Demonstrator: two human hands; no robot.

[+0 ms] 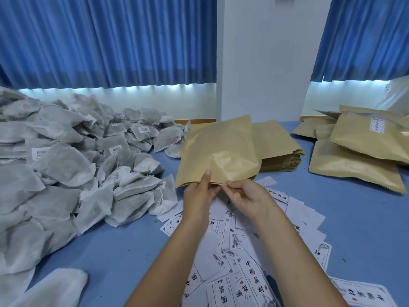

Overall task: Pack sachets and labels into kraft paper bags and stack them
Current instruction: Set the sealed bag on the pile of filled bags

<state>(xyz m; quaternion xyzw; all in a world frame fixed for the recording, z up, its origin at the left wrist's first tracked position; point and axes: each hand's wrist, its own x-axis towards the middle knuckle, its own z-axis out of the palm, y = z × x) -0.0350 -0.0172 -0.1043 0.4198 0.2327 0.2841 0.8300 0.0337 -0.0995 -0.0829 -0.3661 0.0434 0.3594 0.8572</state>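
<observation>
While the left hand (199, 196) pinches the near edge of the bag (219, 149), thumb on top, the right hand (245, 197) pinches the same edge just beside it, so the bag slopes up and away from both. A stack (280, 149) of flat bags lies behind it. Filled bags (358, 156) sit at right, sachets (66, 165) are heaped at left, and labels (239, 244) litter the table (121, 251) beneath the forearms.
</observation>
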